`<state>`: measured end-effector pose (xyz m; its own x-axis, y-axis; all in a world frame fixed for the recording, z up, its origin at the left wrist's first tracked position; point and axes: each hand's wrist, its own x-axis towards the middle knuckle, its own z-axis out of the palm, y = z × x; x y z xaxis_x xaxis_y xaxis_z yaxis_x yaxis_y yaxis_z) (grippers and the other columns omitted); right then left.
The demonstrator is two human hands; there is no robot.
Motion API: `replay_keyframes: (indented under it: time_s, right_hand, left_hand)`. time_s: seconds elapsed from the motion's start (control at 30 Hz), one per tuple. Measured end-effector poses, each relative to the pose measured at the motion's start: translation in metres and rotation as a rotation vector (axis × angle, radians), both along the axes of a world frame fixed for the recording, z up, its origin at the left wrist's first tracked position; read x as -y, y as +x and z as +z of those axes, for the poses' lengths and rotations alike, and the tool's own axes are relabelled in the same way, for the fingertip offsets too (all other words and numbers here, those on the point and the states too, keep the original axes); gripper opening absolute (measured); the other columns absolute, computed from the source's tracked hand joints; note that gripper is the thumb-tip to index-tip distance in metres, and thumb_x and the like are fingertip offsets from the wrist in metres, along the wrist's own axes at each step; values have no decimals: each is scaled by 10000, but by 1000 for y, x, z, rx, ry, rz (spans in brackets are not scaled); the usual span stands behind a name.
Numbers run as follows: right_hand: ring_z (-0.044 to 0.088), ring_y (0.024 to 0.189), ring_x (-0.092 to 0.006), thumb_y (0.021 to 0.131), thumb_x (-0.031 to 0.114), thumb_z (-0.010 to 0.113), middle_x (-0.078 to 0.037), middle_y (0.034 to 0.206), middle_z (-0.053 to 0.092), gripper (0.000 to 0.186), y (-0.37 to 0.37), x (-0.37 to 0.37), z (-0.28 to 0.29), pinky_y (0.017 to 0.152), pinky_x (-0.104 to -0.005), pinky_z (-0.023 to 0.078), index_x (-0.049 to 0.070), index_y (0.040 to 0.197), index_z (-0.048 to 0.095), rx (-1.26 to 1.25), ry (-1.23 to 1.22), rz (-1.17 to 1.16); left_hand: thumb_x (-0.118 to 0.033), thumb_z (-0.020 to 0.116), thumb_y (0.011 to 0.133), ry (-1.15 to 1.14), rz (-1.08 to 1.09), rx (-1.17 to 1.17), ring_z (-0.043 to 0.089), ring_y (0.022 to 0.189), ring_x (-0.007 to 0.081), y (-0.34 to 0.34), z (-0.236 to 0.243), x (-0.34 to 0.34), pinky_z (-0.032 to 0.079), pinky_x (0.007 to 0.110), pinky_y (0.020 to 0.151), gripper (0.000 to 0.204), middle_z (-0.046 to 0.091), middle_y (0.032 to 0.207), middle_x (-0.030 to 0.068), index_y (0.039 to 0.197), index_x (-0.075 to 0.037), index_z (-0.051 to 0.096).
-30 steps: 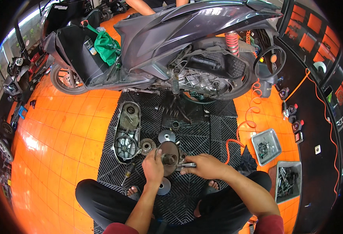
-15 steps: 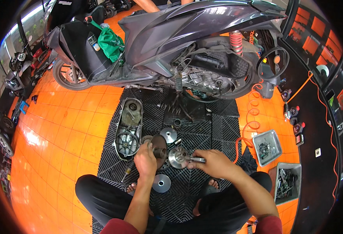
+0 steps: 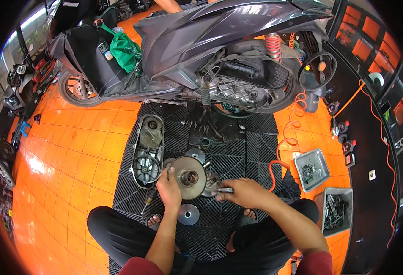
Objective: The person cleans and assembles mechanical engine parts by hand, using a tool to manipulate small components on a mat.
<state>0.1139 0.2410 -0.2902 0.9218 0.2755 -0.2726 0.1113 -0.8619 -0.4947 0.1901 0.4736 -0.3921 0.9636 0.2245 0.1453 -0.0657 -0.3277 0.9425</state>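
Observation:
My left hand (image 3: 168,187) grips the rim of a round metal pulley disc (image 3: 200,176), its raised hub and central hole turned up toward me. To its right, my right hand (image 3: 243,192) is closed round a small silver air blow gun (image 3: 225,189); most of it is hidden in the palm. The orange hose (image 3: 272,176) runs down to this hand. Partly behind the pulley disc, another silver pulley part (image 3: 212,184) sits on the mat. A shiny disc (image 3: 196,156) lies beyond, and a similar one (image 3: 188,214) lies nearer my feet.
A long crankcase cover (image 3: 147,151) and a screwdriver (image 3: 149,200) lie to the left on the black rubber mat (image 3: 229,160). Ahead stands a scooter (image 3: 187,59) with its drive side exposed. At right are a parts tray (image 3: 312,169) and a tool bin (image 3: 336,213).
The pulley disc has turned from nearly edge-on to facing me and shifted slightly right, now covering part of the silver pulley part. My right hand has moved slightly left.

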Motion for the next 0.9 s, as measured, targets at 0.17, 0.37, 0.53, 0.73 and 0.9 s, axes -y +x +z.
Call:
replay_keyframes:
  time_s: [0.17, 0.37, 0.53, 0.73, 0.9]
  right_hand:
    - [705, 981, -421, 945, 535, 654, -211, 1000, 743, 551, 9, 1, -12, 836, -527, 540, 23, 1150, 669, 98, -107, -99]
    - [713, 941, -400, 922, 472, 708, -197, 946, 735, 493, 17, -2, -23, 784, -506, 559, 10, 1088, 666, 312, -103, -184]
    - [714, 882, -395, 915, 428, 732, -183, 913, 727, 436, 18, -10, -26, 748, -495, 563, 15, 1036, 663, 434, 68, -55]
    - [717, 889, -406, 915, 486, 721, -189, 944, 736, 468, 15, -1, -9, 782, -511, 557, 49, 1082, 702, 261, -144, -151]
    - [695, 1079, -417, 925, 633, 643, -222, 1103, 737, 654, 1, -24, 11, 929, -527, 535, 71, 1256, 681, -219, -85, 117]
  left_hand:
    - [-204, 582, 1062, 4, -46, -52, 698, 845, 322, -6, 7, 4, 520, 407, 826, 325, 734, 967, 254, 1134, 94, 691]
    - [-282, 622, 1051, -24, -168, -71, 706, 809, 292, -18, 13, 13, 532, 393, 773, 371, 739, 940, 235, 1121, 73, 706]
    - [-349, 608, 1060, -32, -232, -86, 673, 729, 259, -27, 9, 26, 521, 376, 721, 414, 725, 836, 209, 1098, 51, 705]
    - [-315, 527, 1100, -97, -111, -81, 657, 777, 243, -18, -1, 16, 508, 396, 751, 418, 712, 881, 213, 1086, 66, 699]
    - [-313, 460, 1127, -323, 38, -10, 607, 803, 193, -6, -3, 13, 496, 372, 786, 478, 699, 872, 150, 1013, 98, 675]
